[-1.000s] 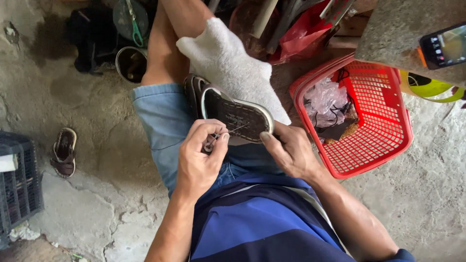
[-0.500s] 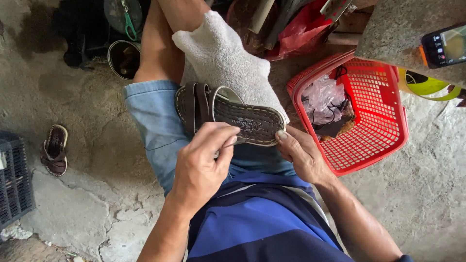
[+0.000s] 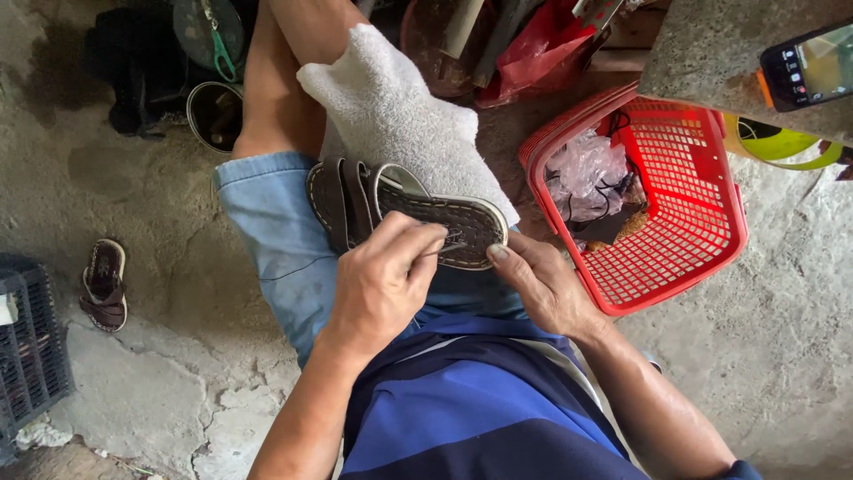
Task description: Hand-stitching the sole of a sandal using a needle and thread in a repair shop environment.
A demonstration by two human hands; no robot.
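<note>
A: Item, position?
B: Brown sandal (image 3: 404,213), on lap, against white towel (image 3: 391,107).
A: Hands?
B: Left hand (image 3: 382,284) pinching needle (image 3: 444,245) at sole; right hand (image 3: 542,284) gripping sandal's end. Red basket (image 3: 684,258) beside.

Sandal (image 3: 418,213) on lap, basket (image 3: 702,258) right, crate (image 3: 31,347) left.

Two brown sandals: one (image 3: 418,218) on lap, one (image 3: 104,284) at nine o'clock. One red basket (image 3: 711,240), one towel (image 3: 400,116).
</note>
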